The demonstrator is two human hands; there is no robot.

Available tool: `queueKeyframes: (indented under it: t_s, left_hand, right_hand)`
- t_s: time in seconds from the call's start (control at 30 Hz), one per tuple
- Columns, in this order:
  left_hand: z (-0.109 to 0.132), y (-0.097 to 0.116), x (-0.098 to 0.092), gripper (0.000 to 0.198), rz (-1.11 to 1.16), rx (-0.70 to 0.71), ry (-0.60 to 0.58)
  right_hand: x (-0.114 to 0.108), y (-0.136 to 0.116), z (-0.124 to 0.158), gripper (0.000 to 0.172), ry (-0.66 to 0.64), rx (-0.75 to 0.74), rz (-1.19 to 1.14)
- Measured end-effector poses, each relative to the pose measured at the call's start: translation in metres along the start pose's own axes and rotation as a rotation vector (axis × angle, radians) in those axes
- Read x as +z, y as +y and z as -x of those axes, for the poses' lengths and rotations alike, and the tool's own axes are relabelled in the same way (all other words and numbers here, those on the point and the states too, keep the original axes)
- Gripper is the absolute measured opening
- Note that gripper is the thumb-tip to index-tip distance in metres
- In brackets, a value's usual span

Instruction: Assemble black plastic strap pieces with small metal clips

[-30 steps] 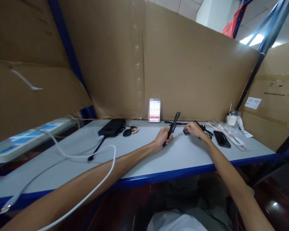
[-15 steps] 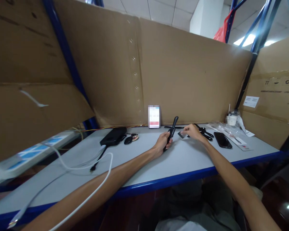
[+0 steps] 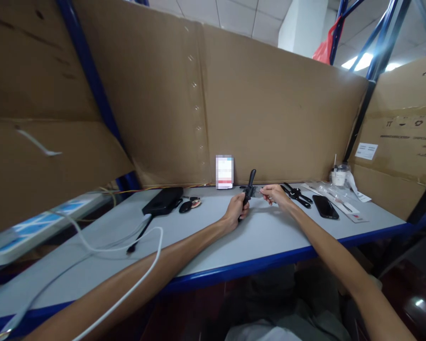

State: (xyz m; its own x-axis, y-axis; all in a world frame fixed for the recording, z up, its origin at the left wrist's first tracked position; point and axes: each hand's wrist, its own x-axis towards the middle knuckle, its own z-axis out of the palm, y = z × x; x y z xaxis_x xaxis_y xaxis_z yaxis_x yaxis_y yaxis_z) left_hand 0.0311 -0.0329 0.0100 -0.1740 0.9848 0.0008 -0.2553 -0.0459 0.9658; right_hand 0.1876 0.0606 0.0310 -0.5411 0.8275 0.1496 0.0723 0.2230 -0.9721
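Note:
My left hand [image 3: 235,212] is closed around the lower end of a slim black stick-shaped tool [image 3: 249,184], which stands tilted upward above the grey table [image 3: 255,239]. My right hand [image 3: 275,194] pinches a small flat grey piece [image 3: 258,191] and holds it against the tool's middle. Both hands hover over the table's far centre.
Black clip-like parts [image 3: 296,194] and a black phone [image 3: 325,206] lie right of my hands, with plastic packets [image 3: 335,200] and a small white bottle [image 3: 338,177] beyond. A black box [image 3: 163,201], key fobs [image 3: 188,205] and white cables [image 3: 128,244] lie left. Cardboard walls [image 3: 270,123] surround the table.
My right hand lifted the small grey piece off the table and carried it left to the black tool. My left hand kept its grip and raised the tool a little.

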Motion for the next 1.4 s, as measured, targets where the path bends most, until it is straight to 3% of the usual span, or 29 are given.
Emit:
queueKeyframes:
  t_s: [0.27, 0.47, 0.6, 0.87, 1.07, 1.4]
  left_hand:
    - [-0.001, -0.003, -0.002, 0.041, 0.033, 0.029, -0.075]
    - [-0.002, -0.002, -0.003, 0.041, 0.057, 0.017, -0.027]
    - [-0.001, 0.0, -0.002, 0.04, 0.036, -0.002, -0.022]
    - [-0.002, -0.002, -0.001, 0.042, 0.019, -0.001, -0.045]
    - [-0.001, -0.002, -0.002, 0.039, 0.0, 0.006, -0.052]
    - [-0.002, -0.003, -0.002, 0.04, -0.023, 0.013, -0.074]
  right_hand:
    - [0.004, 0.0, 0.003, 0.032, -0.094, 0.03, -0.028]
    - [-0.006, -0.003, 0.001, 0.024, 0.011, 0.109, -0.069]
    - [-0.01, -0.004, 0.003, 0.025, -0.022, 0.152, -0.092]
    - [-0.008, -0.008, 0.006, 0.021, -0.021, 0.08, 0.031]
    - [-0.008, -0.01, 0.011, 0.031, -0.167, 0.165, 0.049]
    - [-0.006, -0.007, 0.01, 0.041, -0.273, 0.054, 0.067]
